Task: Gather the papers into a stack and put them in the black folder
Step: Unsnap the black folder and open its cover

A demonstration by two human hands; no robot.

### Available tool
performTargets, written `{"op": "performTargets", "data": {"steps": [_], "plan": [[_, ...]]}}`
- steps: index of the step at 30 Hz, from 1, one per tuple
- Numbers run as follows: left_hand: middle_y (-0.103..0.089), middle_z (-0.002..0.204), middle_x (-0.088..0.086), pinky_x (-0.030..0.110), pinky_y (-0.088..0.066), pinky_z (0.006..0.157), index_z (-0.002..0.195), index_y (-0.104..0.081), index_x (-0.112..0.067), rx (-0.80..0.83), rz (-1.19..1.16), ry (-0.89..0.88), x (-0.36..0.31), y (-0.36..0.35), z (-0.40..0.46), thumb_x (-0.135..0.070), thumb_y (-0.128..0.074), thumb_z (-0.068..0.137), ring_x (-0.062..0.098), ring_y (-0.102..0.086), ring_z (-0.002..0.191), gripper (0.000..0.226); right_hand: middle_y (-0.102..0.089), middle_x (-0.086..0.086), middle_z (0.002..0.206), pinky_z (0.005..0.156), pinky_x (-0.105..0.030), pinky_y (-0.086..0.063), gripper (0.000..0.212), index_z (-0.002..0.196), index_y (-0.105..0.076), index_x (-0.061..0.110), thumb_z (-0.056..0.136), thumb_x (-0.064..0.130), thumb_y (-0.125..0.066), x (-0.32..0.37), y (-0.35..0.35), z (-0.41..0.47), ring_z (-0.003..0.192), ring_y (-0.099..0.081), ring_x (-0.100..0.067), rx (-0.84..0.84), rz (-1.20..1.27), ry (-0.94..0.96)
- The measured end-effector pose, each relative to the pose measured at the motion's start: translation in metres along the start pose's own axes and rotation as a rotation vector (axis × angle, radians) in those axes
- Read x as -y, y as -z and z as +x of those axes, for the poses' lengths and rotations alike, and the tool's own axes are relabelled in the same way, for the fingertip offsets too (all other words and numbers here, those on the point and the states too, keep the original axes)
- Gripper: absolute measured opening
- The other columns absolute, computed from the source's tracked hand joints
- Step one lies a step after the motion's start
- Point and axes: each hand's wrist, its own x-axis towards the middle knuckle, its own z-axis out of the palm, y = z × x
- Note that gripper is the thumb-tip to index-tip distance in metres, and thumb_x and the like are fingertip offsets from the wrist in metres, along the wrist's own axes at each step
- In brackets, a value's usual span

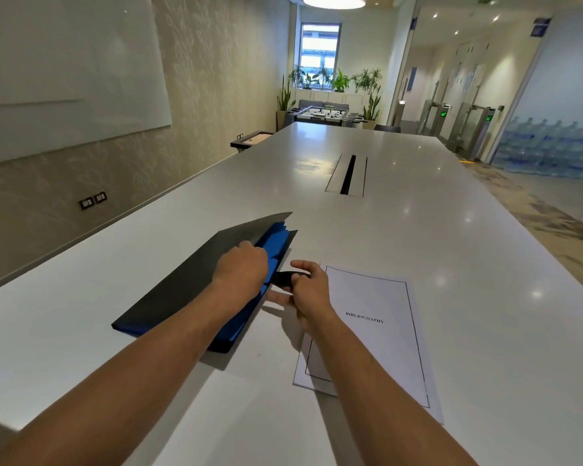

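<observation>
A black folder (pixel 179 280) with blue inner pockets lies on the white table, its cover lifted a little along the right edge. My left hand (pixel 241 264) rests on that edge with fingers tucked between cover and blue pockets. My right hand (pixel 305 287) pinches the folder's black closing tab just right of it. A stack of white papers (pixel 374 334), the top sheet reading "BIBLIOGRAPHY" inside a black border, lies flat on the table to the right of the folder, partly under my right wrist.
The long white table (pixel 418 230) runs away from me, with a cable slot (pixel 348 174) in its middle. A whiteboard wall stands on the left. Glass partitions, plants and a football table are far beyond the table's end.
</observation>
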Motion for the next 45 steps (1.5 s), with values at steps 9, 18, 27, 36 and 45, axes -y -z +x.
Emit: {"op": "performTargets", "data": {"steps": [9, 18, 27, 36, 45], "plan": [[-0.043, 0.131, 0.012, 0.034, -0.048, 0.081, 0.136, -0.033, -0.004, -0.016, -0.002, 0.083, 0.017, 0.007, 0.0, -0.077, -0.064, 0.064, 0.025, -0.055, 0.11, 0.107, -0.065, -0.018, 0.102, 0.068, -0.043, -0.062, 0.03, 0.112, -0.051, 0.01, 0.094, -0.009, -0.037, 0.012, 0.001, -0.006, 0.083, -0.073, -0.036, 0.023, -0.01, 0.03], [-0.037, 0.131, 0.01, 0.035, -0.046, 0.078, 0.134, -0.033, -0.007, 0.025, 0.0, 0.086, 0.023, 0.023, -0.005, -0.074, -0.071, 0.06, 0.026, -0.058, 0.106, 0.106, -0.063, -0.023, 0.117, 0.069, -0.042, -0.062, 0.03, 0.108, -0.05, 0.015, 0.096, -0.007, -0.034, 0.01, 0.002, -0.006, 0.085, -0.073, -0.037, 0.036, 0.019, 0.005], [-0.038, 0.128, 0.011, 0.034, -0.038, 0.069, 0.129, -0.036, -0.007, 0.041, -0.033, 0.05, 0.025, 0.027, -0.007, -0.029, -0.067, 0.078, 0.024, -0.051, 0.088, 0.064, -0.063, -0.024, 0.114, 0.066, -0.035, -0.063, 0.03, 0.109, -0.051, 0.01, 0.095, -0.01, -0.034, 0.013, 0.004, -0.007, 0.092, -0.072, -0.034, 0.019, 0.032, 0.03], [-0.049, 0.139, 0.016, 0.037, -0.049, 0.081, 0.154, -0.012, -0.026, 0.12, -0.211, -0.031, 0.03, 0.023, 0.001, -0.005, -0.044, 0.088, 0.032, -0.058, 0.107, 0.076, -0.062, -0.02, 0.11, 0.079, -0.039, -0.061, 0.03, 0.097, -0.055, 0.015, 0.088, -0.012, -0.042, 0.005, 0.017, 0.006, 0.095, -0.07, -0.031, -0.063, -0.173, 0.05], [-0.051, 0.142, 0.012, 0.036, -0.048, 0.092, 0.14, -0.049, -0.02, 0.162, -0.272, -0.056, 0.009, 0.013, 0.0, -0.008, -0.04, 0.094, 0.028, -0.059, 0.113, 0.048, -0.047, -0.009, 0.139, 0.101, -0.033, -0.043, 0.048, 0.138, -0.041, 0.02, 0.093, 0.012, -0.056, 0.006, 0.03, -0.01, 0.127, -0.047, -0.022, -0.088, -0.597, 0.241]]}}
